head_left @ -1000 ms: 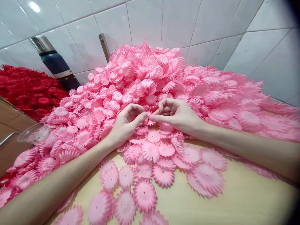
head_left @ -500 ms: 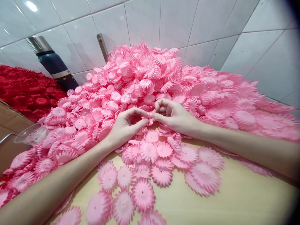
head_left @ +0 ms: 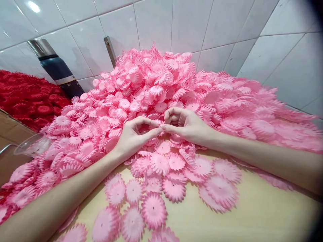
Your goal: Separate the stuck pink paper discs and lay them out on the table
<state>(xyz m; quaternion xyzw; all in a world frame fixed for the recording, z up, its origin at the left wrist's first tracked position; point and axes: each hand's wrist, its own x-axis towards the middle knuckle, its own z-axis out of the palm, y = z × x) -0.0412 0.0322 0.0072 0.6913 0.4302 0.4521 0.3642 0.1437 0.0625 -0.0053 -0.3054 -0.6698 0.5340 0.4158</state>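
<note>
My left hand (head_left: 133, 136) and my right hand (head_left: 190, 127) meet over the front of a big heap of pink scalloped fabric flower petals (head_left: 156, 77). Thumb and forefinger of my left hand are pinched together. The tips of my right hand's fingers are closed right beside them, almost touching, with the other fingers curled. Whatever lies between the fingertips is too small or too hidden to name. Just below the hands, several round petal pieces (head_left: 160, 163) with small centre holes lie overlapping on the pale wooden table (head_left: 196, 218).
A dark blue bottle (head_left: 59, 69) with a steel cap leans at the back left by a red petal heap (head_left: 30, 95). A clear plastic cup (head_left: 32, 144) and a cardboard box (head_left: 11, 137) are at the left. White tiled wall (head_left: 153, 23) rises behind.
The fingertips of my left hand have shifted slightly to the right, closer in against my right thumb. The petals and bottle have stayed where they were.
</note>
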